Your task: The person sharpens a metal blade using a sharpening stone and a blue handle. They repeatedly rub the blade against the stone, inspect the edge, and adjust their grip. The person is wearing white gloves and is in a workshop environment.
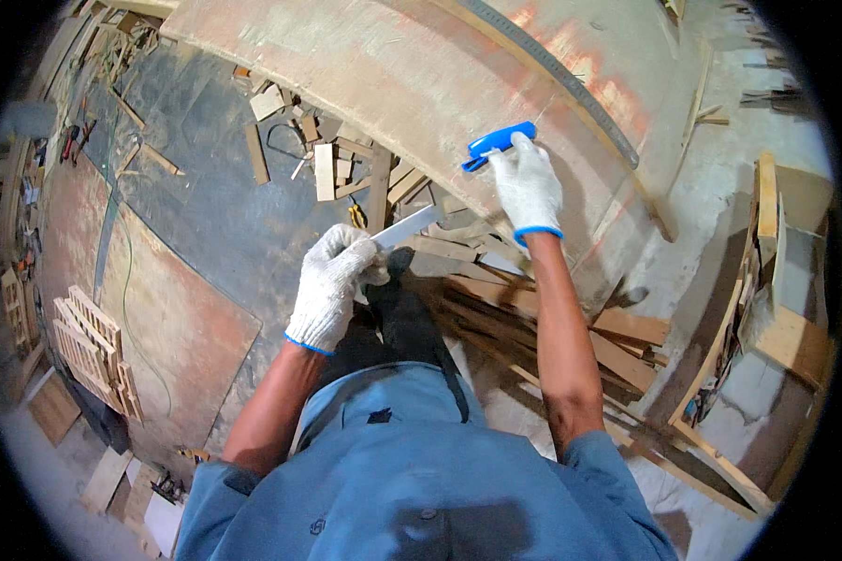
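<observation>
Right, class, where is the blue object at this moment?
In the head view, the blue object is in the upper half, right of centre, held in the gloved right hand over the large worn board.

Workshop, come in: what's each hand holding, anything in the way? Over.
Left hand: gripping flat pale strip. Right hand: gripping blue object, kind unclear, over large panel. Nearby clutter: wood offcuts beside panel.

No readable text, labels, numbers or signs.
</observation>
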